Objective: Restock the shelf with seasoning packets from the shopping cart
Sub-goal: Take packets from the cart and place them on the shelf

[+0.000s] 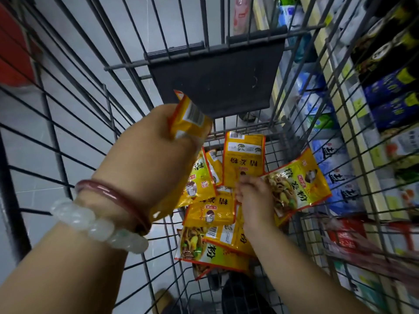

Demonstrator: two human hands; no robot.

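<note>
Several yellow seasoning packets (213, 211) lie in a heap on the wire floor of the shopping cart (127, 64). My left hand (149, 143), raised above the heap, grips a bunch of yellow packets (190, 116) that stick out above and below the fist. My right hand (256, 198) reaches down into the heap and pinches the edge of one packet (297, 184), which is tilted up toward the cart's right side. The store shelf (353, 123) runs along the right, behind the cart's wire wall.
A dark plastic child-seat flap (217, 75) hangs on the cart's far wall. Blue and white bags (335, 175) and dark boxes (390, 91) fill the shelf rows at right. Grey tiled floor (68, 132) shows through the wires at left. A dark shoe (240, 295) is below the cart.
</note>
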